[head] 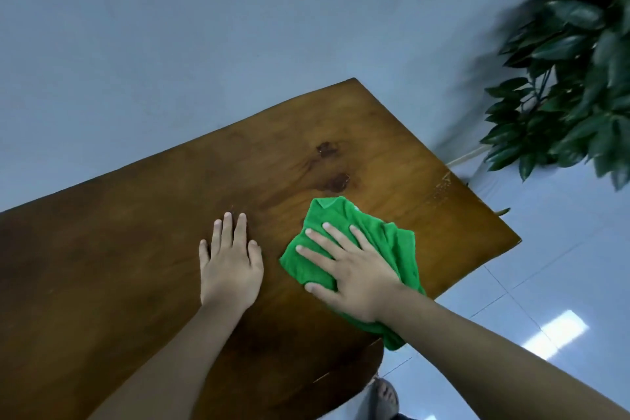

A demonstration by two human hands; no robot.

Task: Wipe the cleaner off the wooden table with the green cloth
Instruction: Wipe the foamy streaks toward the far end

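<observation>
Bench of dark wood fills the frame from the lower left, and your left hand lies flat on it, fingers together and pointing away from you, gripping nothing and seemingly there only to brace. Just to its right, with a strip of bare wood between, your right hand presses palm down on the green cloth, fingers spread and angled up and to the left; that grip is released, not clenched, pinning the cloth rather than pinching it. The cloth is bunched, its long axis running from the far tip near the middle of the bench back to the near right edge, where a corner hangs over. Beyond the cloth's far tip, and close to it, sit two dark wet patches, most likely the cleaner still to be wiped. They lie straight ahead of your right hand's fingers, so that hand is the nearer one and a push forward would probably carry the cloth over them. Further right, off the bench, a leafy plant stands blurred against the pale tiled floor.
</observation>
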